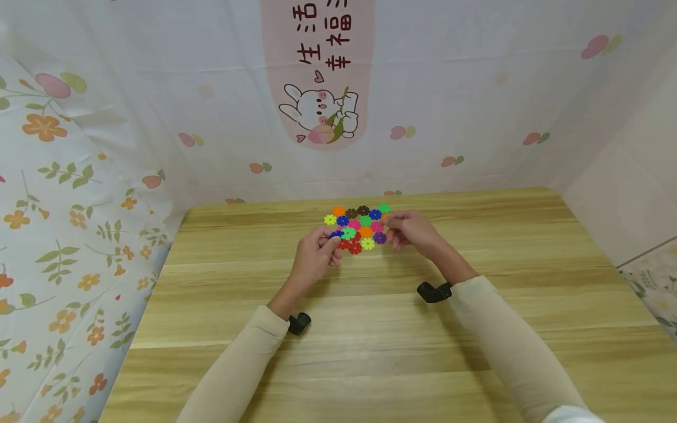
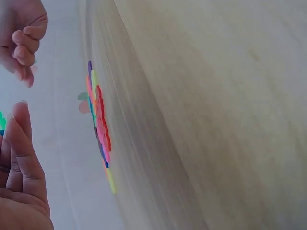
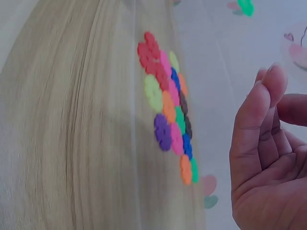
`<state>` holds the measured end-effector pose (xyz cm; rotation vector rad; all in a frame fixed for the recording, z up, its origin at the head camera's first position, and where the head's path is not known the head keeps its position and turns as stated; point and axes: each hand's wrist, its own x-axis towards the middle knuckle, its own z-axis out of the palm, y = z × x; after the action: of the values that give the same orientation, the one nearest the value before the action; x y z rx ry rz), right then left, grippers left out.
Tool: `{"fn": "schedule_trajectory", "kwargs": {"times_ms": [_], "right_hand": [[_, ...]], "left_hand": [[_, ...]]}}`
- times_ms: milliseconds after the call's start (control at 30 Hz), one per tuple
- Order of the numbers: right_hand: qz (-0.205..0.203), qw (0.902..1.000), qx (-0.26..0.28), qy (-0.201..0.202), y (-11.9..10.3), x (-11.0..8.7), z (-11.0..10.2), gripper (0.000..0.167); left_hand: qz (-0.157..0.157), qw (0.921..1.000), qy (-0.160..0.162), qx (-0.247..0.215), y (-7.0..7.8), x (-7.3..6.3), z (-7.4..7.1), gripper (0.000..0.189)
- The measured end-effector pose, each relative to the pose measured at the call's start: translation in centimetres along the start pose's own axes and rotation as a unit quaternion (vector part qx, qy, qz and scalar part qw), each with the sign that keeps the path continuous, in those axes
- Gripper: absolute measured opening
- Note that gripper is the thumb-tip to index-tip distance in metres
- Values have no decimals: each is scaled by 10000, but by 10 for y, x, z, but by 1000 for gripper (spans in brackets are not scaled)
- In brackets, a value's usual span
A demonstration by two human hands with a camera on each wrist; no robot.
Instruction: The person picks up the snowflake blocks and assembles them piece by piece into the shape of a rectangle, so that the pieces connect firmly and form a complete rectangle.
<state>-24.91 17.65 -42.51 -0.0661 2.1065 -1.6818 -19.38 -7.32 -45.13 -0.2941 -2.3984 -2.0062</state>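
Left hand (image 1: 314, 257) at eight o'clock of the disc patch, pinch narrow, thumb and fingers on a thin blue notched disc of apparent plastic (image 1: 336, 234). At that disc's three o'clock, a bright green flower-shaped notched disc (image 1: 348, 233), seemingly joined to it; both raised above the pale wood-grain table (image 1: 365, 329). Likely weak point: only the blue one looks gripped, so a loose slot or sideways push could drop the green onto the multicoloured patch of flat notched discs (image 1: 365, 221) beneath, where it would be hard to pick out (another green lies there already). At the patch's four o'clock, a purple notched disc (image 1: 379, 238); a low sweep could knock it away. Right hand (image 1: 415, 232) at three o'clock, fingers bent narrowly toward the thumb; no disc visible there, but whether the tips meet, cannot tell. Misjudged depth could make it miss the pair.
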Motion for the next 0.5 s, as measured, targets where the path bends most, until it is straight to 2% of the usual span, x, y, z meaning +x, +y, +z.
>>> {"fn": "schedule_trajectory", "kwargs": {"times_ms": [233, 500], "right_hand": [[103, 9998, -4, 198, 11, 8, -8, 40], [167, 9992, -62, 364, 28, 19, -4, 34]], "left_hand": [[-348, 9993, 95, -113, 0, 0, 1, 12], [-499, 9984, 88, -244, -1, -1, 1, 16]]}}
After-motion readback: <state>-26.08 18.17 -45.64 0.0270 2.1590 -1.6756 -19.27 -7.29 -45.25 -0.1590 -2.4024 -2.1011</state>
